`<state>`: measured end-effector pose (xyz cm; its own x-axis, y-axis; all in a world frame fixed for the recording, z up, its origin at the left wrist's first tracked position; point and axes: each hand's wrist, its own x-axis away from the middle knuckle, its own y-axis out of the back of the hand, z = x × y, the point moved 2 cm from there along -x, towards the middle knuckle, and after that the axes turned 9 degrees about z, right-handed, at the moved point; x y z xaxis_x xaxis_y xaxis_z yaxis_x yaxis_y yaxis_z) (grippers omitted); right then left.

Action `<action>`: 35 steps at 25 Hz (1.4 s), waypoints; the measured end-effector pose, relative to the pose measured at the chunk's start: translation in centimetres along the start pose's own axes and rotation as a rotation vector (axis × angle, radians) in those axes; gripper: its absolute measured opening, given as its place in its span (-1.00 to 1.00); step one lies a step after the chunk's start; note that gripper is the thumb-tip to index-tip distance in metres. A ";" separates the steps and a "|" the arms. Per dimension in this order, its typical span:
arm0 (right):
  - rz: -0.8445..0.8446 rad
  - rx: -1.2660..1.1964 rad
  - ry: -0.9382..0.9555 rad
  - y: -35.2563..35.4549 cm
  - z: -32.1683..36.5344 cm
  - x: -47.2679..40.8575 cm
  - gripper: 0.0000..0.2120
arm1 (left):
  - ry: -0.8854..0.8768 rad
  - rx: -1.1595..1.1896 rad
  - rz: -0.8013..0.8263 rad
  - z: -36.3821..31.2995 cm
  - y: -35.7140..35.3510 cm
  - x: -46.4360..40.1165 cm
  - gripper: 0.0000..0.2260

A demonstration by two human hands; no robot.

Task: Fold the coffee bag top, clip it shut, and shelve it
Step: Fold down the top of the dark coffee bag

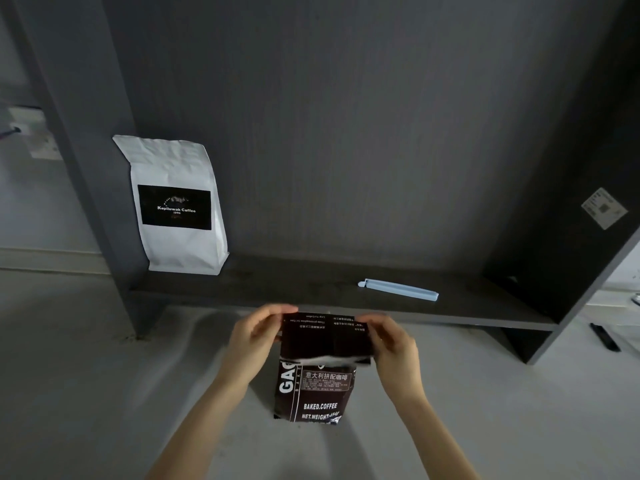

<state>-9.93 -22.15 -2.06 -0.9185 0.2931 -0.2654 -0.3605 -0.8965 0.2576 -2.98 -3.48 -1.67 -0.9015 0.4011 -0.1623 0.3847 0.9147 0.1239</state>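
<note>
A dark brown coffee bag with white lettering stands upright on the grey floor in front of the shelf. Its top flap is bent down toward me, showing printed text upside down. My left hand pinches the flap's left edge and my right hand pinches its right edge. A light blue bag clip lies flat on the dark shelf board, beyond my right hand and apart from the bag.
A white coffee bag with a black label stands at the shelf's left end against the upright panel. The shelf's right side wall carries a sticker. A dark object lies on the floor at right.
</note>
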 end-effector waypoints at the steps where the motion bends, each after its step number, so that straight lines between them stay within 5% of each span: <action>1: -0.001 -0.009 -0.008 0.1 -0.2 0.1 -0.60 | 0.006 -0.005 0.031 -0.1 0.0 0.0 -0.77; 6: 0.037 -0.103 -0.047 0.1 -0.4 0.5 -0.55 | 0.000 -0.003 0.102 -0.3 -0.2 0.3 -0.82; 10: 0.012 -0.101 -0.035 -0.3 -0.3 0.8 -0.78 | -0.006 0.003 0.106 0.2 -0.3 0.7 -0.76; 16: 0.046 -0.046 -0.133 -0.4 -1.3 0.9 -0.85 | -0.022 -0.029 0.089 1.2 -0.5 1.0 -0.64; 28: 0.108 0.044 -0.214 -0.5 -2.4 0.8 -0.81 | 0.098 0.015 -0.026 3.4 -0.5 1.7 -0.90; 35: -0.008 0.119 -0.195 0.4 -1.1 -1.8 -0.92 | 0.081 -0.037 -0.070 2.3 -0.7 -0.2 -0.84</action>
<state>-8.26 -23.42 -2.46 -0.9255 0.3688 -0.0861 -0.3736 -0.8517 0.3675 -2.59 -4.09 -3.94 -0.9398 0.3292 -0.0921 0.3135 0.9374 0.1514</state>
